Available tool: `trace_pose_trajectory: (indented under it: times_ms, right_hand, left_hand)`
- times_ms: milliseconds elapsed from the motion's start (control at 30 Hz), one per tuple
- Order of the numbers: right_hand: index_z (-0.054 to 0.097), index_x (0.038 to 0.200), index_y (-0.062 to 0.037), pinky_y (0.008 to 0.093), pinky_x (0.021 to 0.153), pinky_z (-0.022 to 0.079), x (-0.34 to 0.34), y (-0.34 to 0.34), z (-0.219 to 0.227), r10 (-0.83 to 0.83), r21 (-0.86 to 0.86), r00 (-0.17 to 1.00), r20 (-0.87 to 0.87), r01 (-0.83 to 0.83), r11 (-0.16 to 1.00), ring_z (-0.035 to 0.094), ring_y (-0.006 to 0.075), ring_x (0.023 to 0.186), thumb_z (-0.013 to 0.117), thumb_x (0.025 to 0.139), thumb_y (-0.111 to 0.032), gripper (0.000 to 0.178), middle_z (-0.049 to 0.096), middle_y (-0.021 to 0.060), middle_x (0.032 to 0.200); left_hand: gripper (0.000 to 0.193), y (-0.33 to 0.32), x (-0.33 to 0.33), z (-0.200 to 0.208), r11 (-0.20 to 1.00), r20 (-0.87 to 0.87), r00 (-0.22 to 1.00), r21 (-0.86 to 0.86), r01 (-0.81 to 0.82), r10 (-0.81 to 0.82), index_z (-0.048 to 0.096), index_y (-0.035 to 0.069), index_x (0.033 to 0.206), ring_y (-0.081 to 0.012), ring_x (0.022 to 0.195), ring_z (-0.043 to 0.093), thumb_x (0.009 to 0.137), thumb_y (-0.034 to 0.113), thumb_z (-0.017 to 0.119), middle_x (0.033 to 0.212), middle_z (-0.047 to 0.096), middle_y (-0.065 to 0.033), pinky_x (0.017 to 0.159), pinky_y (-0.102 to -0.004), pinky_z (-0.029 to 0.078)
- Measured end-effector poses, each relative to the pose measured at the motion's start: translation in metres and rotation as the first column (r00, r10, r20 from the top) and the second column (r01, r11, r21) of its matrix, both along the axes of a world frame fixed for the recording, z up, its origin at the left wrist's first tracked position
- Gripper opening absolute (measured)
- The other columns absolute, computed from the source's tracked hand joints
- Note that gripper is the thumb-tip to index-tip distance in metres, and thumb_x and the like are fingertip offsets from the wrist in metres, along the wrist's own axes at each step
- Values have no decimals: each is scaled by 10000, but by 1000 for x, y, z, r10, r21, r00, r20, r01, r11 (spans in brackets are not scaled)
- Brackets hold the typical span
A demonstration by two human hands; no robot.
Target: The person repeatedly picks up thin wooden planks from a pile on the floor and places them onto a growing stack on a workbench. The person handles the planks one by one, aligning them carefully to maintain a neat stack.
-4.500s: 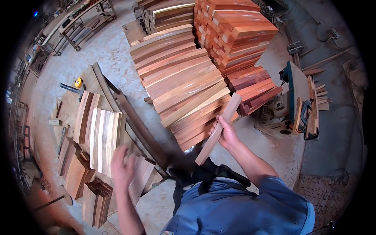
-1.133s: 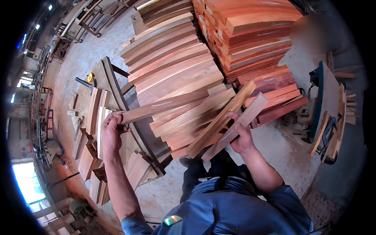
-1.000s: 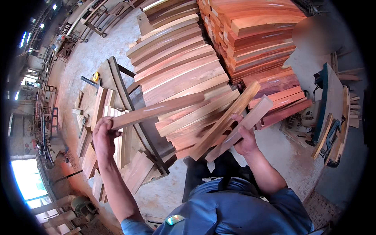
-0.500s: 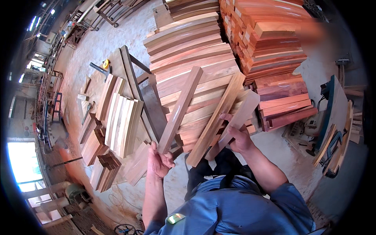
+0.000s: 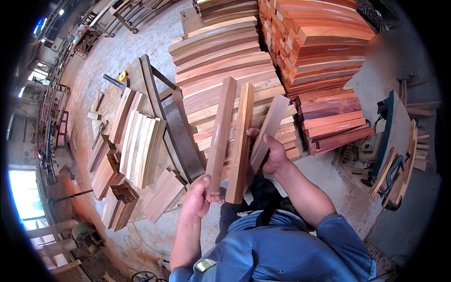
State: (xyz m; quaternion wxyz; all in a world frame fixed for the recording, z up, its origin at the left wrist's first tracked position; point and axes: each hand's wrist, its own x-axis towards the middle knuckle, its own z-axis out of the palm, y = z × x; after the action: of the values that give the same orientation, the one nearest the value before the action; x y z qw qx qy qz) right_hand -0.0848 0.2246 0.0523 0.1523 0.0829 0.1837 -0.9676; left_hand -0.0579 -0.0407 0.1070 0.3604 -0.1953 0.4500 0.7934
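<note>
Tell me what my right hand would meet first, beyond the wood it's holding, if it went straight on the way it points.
Probably the wooden strip held in your left hand. Depth is unclear, though, so your right hand might pass over or under it.

Pinkish wood strip [image 5: 222,131], brown strip [image 5: 241,141], pale strip [image 5: 268,127], held side by side

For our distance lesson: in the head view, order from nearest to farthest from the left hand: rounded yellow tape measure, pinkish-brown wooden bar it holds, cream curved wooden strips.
1. Pinkish-brown wooden bar: in the left hand.
2. Cream wooden strips: leftward, on the bench.
3. Yellow tape measure: bench's far end.
</note>
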Motion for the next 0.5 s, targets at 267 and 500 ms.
trace_pose_trajectory:
  times_ms: [267, 500]
  right_hand:
    - [621, 1254, -75, 372, 967, 459, -11, -12, 18, -15, 345, 997, 80, -13, 939, 587, 178, 1101, 719, 888, -150, 387, 628, 59, 1188]
    - [629, 1241, -60, 362, 963, 456, -12, -12, 24, -27, 421, 992, 121, -27, 907, 588, 171, 1105, 744, 873, -182, 404, 646, 58, 1156]
  left_hand:
    - [264, 20, 5, 16, 976, -51, 997, -215, 44, -56, 555, -28, 1157, -191, 867, 690, 935, 115, 544, 1054, 654, -117, 710, -335, 623]
    - [362, 34, 8, 17, 888, -241, 933, -438, 142, -268, 519, 7, 1254, -129, 872, 646, 947, 173, 613, 1065, 636, -80, 621, -249, 560]
